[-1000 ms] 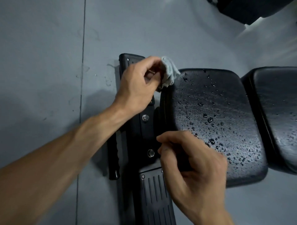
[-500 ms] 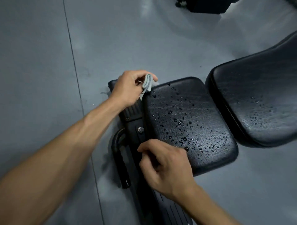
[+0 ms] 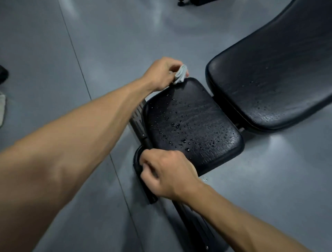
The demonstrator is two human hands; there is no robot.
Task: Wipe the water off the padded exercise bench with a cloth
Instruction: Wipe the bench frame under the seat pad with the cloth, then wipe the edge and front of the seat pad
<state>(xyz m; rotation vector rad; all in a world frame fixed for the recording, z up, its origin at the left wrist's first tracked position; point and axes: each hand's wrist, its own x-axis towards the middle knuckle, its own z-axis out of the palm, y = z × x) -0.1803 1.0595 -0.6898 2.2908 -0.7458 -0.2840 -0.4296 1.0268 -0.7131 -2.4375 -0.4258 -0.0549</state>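
Grey floor [image 3: 269,179] surrounds the bench [image 3: 194,126]; since a second ago the left hand [image 3: 161,73], pinching the cloth [image 3: 180,74], reached the pad's 11 o'clock corner, droplets unwiped; right hand [image 3: 168,174] grips the frame.

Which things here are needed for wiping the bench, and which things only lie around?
For the job:
- cloth, held by the left hand
- wet seat pad
- back pad, also with drops

Lying about:
- dark object at the left edge
- black equipment on the floor, at the top

Cloth [image 3: 180,74] now at seat's far corner
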